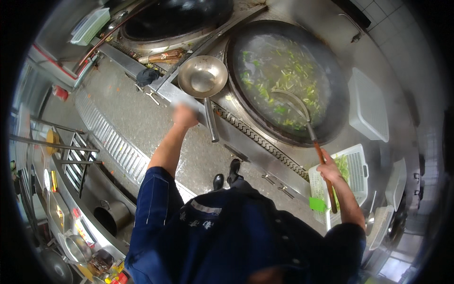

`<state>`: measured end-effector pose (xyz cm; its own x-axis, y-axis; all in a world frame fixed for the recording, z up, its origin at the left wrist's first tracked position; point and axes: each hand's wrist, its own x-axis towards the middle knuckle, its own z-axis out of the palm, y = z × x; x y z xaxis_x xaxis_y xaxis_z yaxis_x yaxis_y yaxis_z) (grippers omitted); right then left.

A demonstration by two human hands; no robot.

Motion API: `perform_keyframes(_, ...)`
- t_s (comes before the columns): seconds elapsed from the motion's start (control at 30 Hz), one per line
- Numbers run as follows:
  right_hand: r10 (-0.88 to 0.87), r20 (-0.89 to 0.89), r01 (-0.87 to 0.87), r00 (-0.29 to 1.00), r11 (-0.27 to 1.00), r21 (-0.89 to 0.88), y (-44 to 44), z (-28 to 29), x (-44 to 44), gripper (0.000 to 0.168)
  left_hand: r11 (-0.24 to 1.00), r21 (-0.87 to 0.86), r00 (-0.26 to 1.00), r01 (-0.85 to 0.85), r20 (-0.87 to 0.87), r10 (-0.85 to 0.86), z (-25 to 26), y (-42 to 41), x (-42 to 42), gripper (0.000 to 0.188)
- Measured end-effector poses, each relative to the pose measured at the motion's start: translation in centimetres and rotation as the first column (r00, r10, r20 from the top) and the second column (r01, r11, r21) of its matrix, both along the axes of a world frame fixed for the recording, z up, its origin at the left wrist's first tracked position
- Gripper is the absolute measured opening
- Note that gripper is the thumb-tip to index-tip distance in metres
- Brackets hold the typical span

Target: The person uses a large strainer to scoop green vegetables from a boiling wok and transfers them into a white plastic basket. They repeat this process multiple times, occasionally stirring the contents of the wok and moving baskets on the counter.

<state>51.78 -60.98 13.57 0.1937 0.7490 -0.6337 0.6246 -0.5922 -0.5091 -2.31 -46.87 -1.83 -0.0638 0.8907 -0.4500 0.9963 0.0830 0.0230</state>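
Observation:
My right hand (330, 169) is closed around the wooden handle of a long metal skimmer (312, 131). Its curved head lies in a big black wok (230, 67) filled with steaming, cloudy water and chopped green vegetables (298, 71). Left of the wok, a steel ladle (203, 76) with a deep round bowl rests on the stove, its handle jutting past the front edge. My left hand (186, 115) is beside that handle, over the stove's front edge; a blur covers its fingers, so whether it holds anything is unclear.
A white plastic basket (357, 174) with cut greens and a green tag stands below the wok, near my right forearm. Another white basket (369, 106) is right of the wok. A bamboo brush (165, 56) and a second large wok (177, 17) lie upper left. A floor drain grate (120, 149) runs behind my left arm.

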Motion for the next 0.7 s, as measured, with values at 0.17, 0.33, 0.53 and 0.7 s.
perform_keyframes(0.17, 0.119, 0.050, -0.119, 0.992, 0.993, -0.005, 7.4, -11.0, -1.8, 0.086, 0.982, 0.037, 0.982, 0.185, -0.047, -0.183, 0.1, 0.6, 0.3, 0.044)
perform_keyframes(0.33, -0.052, -0.194, 0.053, 0.980, 0.999, 0.003, 16.7, -15.0, -6.2, 0.085, 0.962, 0.071, 0.964, 0.264, -0.048, -0.261, -1.5, -1.1, -3.8, 0.031)
perform_keyframes(0.53, -0.113, -0.583, 0.181, 0.804, 0.982, 0.059, 25.6, -22.7, -5.9, 0.072, 0.957, -0.288, 0.966, 0.046, -0.232, -0.116, -1.7, -4.0, 2.0, 0.057)
perform_keyframes(0.7, -0.055, -0.269, 0.101, 0.961, 0.982, 0.160, 29.8, -22.6, 1.7, 0.071, 0.973, -0.188, 0.974, -0.132, -0.206, 0.093, -2.1, -2.4, 9.2, 0.074)
